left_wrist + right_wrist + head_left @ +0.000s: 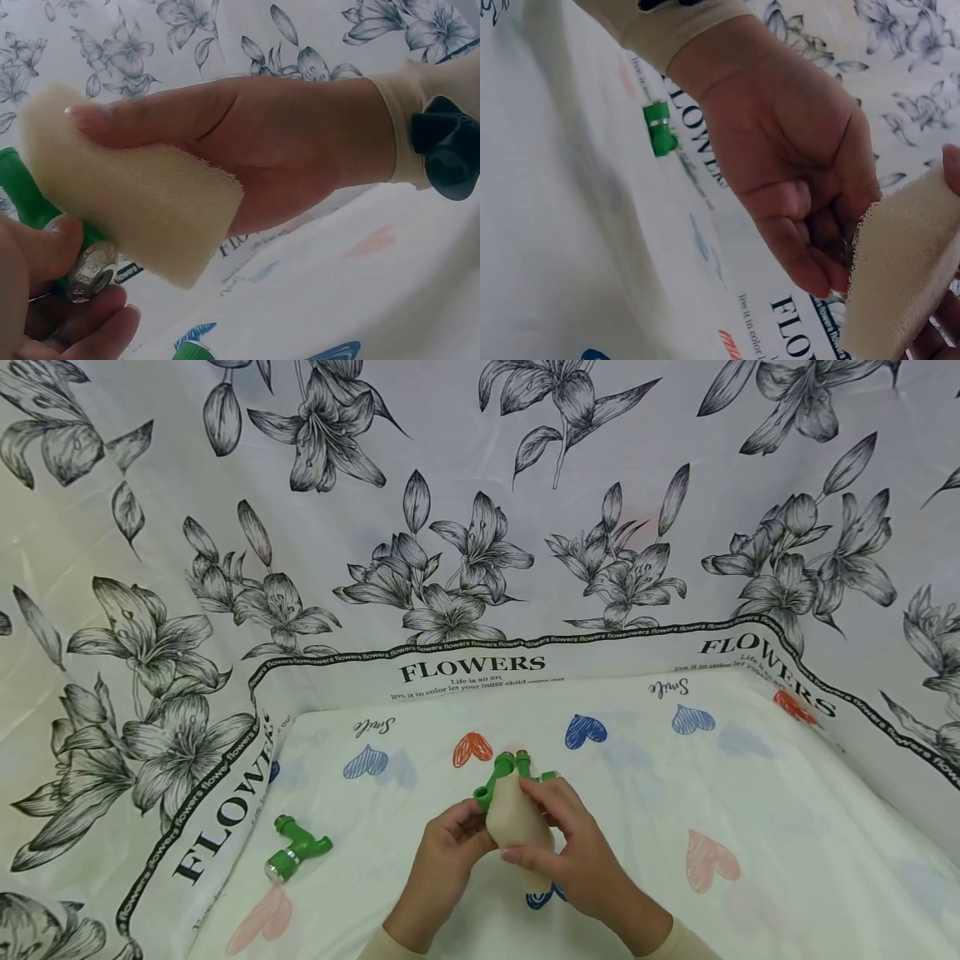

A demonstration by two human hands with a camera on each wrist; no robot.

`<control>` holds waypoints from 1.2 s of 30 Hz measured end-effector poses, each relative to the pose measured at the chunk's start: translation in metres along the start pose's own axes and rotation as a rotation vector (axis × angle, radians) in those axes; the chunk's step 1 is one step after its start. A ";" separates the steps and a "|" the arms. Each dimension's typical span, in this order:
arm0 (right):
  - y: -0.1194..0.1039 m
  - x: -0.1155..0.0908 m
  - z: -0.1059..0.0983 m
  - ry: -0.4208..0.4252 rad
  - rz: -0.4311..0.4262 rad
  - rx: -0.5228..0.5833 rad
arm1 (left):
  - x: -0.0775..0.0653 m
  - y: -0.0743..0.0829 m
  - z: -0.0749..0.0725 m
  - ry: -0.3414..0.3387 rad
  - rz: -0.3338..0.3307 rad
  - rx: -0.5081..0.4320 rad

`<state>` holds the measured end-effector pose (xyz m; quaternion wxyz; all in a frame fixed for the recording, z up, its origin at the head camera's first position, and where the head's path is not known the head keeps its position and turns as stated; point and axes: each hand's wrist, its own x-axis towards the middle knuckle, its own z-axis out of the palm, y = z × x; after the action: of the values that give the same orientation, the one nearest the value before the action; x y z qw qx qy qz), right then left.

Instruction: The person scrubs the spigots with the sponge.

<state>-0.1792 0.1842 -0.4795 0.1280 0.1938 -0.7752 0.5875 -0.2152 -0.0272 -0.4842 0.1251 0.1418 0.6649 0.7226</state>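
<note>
My left hand (447, 853) pinches a green tap (487, 787) with a shiny metal end, half hidden behind a beige sponge (517, 818). In the left wrist view, the thumb and fingers close around the metal end of that tap (26, 195). My right hand (581, 852) grips the sponge, its thumb along the near face; the left wrist view shows the block-shaped sponge (142, 202) overlapping the tap. Just beyond the hands, a second green tap (523, 762) lies mostly hidden behind the sponge and the right fingers.
Another green tap (296, 847) with a silver ring lies on the left of the white cloth (420, 910), which is printed with hearts. Flower-printed fabric (480, 585) rises behind and at both sides, with a black lettered band along its lower edge.
</note>
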 end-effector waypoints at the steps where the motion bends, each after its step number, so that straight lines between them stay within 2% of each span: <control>1: -0.001 -0.001 0.001 -0.008 -0.017 0.002 | 0.000 0.000 0.000 0.015 -0.007 -0.001; 6: -0.001 -0.003 0.004 -0.017 -0.085 0.006 | -0.001 0.002 0.003 0.054 0.023 -0.055; 10: -0.002 -0.003 0.006 -0.017 -0.077 0.006 | -0.002 0.004 0.006 0.097 0.049 -0.102; 13: -0.003 -0.002 0.006 -0.001 -0.040 -0.005 | -0.003 0.006 0.006 0.113 0.065 -0.125; 23: -0.003 0.000 0.002 0.042 -0.054 -0.024 | -0.005 0.008 0.003 0.034 0.086 -0.133; 31: 0.006 0.004 -0.003 0.037 0.028 0.012 | -0.008 0.010 0.004 -0.024 0.111 -0.137; 36: 0.008 0.007 -0.007 0.024 0.050 0.018 | -0.009 0.012 0.001 -0.052 0.100 -0.118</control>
<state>-0.1891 0.1915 -0.4817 0.1208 0.1683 -0.7728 0.5999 -0.2063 -0.0304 -0.4728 0.1142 0.1859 0.6098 0.7619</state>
